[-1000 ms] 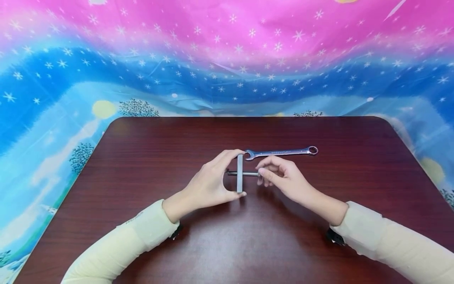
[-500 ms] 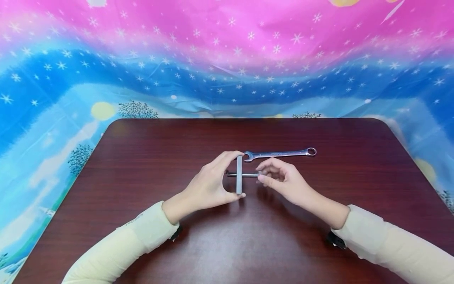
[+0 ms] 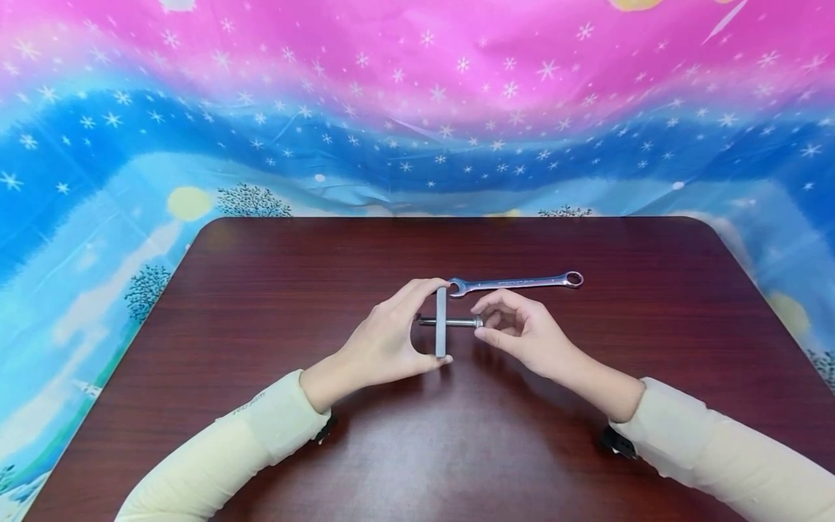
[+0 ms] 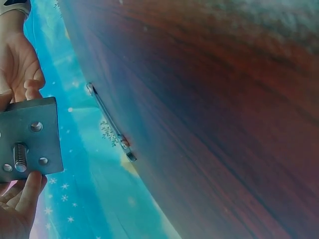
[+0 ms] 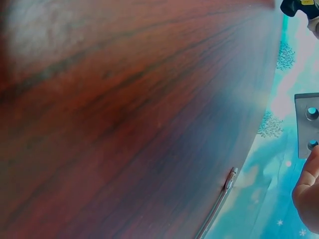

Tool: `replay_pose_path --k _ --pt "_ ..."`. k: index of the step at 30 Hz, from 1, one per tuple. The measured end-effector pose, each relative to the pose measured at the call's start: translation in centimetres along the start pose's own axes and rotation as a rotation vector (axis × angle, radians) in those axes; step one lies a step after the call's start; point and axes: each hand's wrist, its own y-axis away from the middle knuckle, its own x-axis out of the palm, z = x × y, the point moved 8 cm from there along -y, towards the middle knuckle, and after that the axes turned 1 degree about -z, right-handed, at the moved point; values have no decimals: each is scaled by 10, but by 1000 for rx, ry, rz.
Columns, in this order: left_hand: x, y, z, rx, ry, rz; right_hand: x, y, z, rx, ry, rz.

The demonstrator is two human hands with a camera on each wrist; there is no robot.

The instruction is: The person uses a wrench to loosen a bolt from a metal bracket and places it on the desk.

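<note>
My left hand (image 3: 381, 337) holds a grey metal plate (image 3: 441, 322) upright by two opposite edges, with the thumb at the near edge and fingers at the far one. Through the plate runs a bolt (image 3: 459, 321), lying level. Its threaded end (image 4: 20, 158) sticks out on the left hand's side, and several holes show around it in the left wrist view. At the bolt's head, my right hand (image 3: 531, 335) has thumb and curled fingers around it. The right wrist view catches only part of the plate (image 5: 308, 127), and the bolt does not show there.
A combination wrench (image 3: 515, 282) lies on the dark wooden table (image 3: 313, 268) just beyond the hands, its open end close to the left fingertips. Behind the table's far edge hangs a snowflake-patterned cloth (image 3: 417, 109).
The right thumb and fingers have shifted slightly at the bolt's head, and more of the head shows now. Left hand, plate and wrench look nearly unchanged.
</note>
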Motion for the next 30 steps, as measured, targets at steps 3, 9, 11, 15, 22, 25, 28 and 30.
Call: replay_pose_path --k 3,9,11,15,22,25,28,30 --pt "0 0 0 -3 2 -1 0 1 0 5 -5 10" --pt "1 0 -2 -3 1 -4 2 1 -1 54 -79 45" --pt "2 0 -2 -4 0 -5 3 1 -2 53 -82 52" --pt "2 1 -2 -6 -1 -3 2 1 0 25 -32 30" --pt "1 2 -2 -11 -1 1 1 3 3 10 -10 24" --pt "1 2 -2 -10 -2 2 1 4 1 27 -21 42" --pt "0 2 -3 -11 -6 -1 1 4 0 54 -37 55" --pt "0 2 -3 -10 -6 -3 0 4 0 66 -45 55"
